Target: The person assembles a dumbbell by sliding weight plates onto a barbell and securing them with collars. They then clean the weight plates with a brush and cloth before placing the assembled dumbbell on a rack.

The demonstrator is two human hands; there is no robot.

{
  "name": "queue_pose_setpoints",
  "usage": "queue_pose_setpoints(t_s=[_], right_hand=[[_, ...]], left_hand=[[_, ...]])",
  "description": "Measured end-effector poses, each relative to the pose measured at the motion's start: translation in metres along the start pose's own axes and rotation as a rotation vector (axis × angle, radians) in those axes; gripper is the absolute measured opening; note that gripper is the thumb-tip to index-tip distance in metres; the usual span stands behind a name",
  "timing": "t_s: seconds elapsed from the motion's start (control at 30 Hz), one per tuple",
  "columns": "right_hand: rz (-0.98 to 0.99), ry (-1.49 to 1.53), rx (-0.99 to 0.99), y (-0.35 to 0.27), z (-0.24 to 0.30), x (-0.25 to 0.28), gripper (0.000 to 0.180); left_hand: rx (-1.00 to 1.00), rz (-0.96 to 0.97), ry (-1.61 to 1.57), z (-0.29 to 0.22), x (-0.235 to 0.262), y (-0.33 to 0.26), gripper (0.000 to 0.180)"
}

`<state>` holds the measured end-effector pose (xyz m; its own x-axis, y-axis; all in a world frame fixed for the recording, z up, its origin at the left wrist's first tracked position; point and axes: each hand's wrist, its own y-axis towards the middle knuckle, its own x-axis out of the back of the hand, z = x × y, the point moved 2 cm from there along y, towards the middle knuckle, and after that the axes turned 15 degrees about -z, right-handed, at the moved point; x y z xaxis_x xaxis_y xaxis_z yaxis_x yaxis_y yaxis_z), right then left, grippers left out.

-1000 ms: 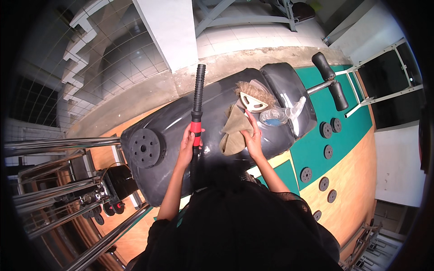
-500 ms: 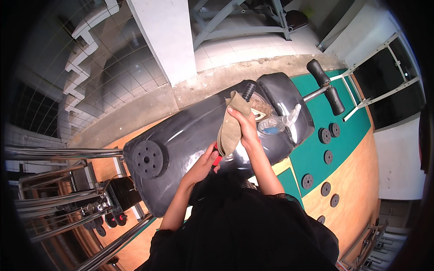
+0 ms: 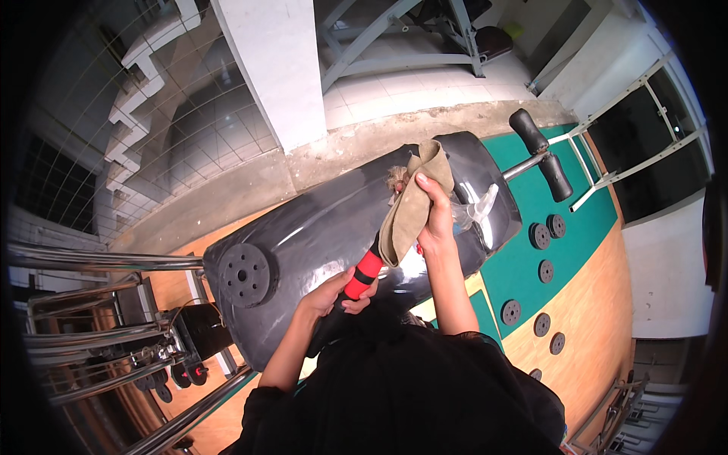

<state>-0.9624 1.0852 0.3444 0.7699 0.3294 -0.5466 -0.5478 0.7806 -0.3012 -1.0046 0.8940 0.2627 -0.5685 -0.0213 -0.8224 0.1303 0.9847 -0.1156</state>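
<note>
Red-collared handle (image 3: 366,271), black at its lower end, slants up from the person's lap toward the far end of a glossy black padded bench (image 3: 318,235), and most of its upper length is hidden under a tan cloth (image 3: 413,199). The left hand (image 3: 334,292) is closed around the handle just below the red section, fingers wrapped over it and thumb toward the red collar. The right hand (image 3: 434,220) is clenched on the cloth, pressing it around the handle's upper part; the cloth's top corner folds over above the fingers, and a frayed tuft shows just beside it. A clear plastic spray bottle (image 3: 474,212) lies on the bench just right of the right hand, partly hidden behind it. A black weight plate (image 3: 244,274) rests flat on the near left end of the bench. Beyond the bench's right end, two black roller pads (image 3: 542,152) stick out on a metal bar over green flooring, where several small dark discs (image 3: 540,236) lie scattered, some continuing onto the wooden floor. Chrome bars (image 3: 91,262) cross the left side.
</note>
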Motion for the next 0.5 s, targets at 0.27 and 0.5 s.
queue_pose_setpoints(t_s=[0.27,0.5], right_hand=[[-0.208,-0.027,0.174,0.033,-0.006,-0.002,0.022],[-0.418,-0.155,0.333,0.047,-0.020,0.003,0.024]], left_hand=[[-0.334,-0.757,0.777,-0.006,-0.026,0.007,0.048],[-0.360,-0.914,1.044,-0.006,-0.025,0.009,0.046]])
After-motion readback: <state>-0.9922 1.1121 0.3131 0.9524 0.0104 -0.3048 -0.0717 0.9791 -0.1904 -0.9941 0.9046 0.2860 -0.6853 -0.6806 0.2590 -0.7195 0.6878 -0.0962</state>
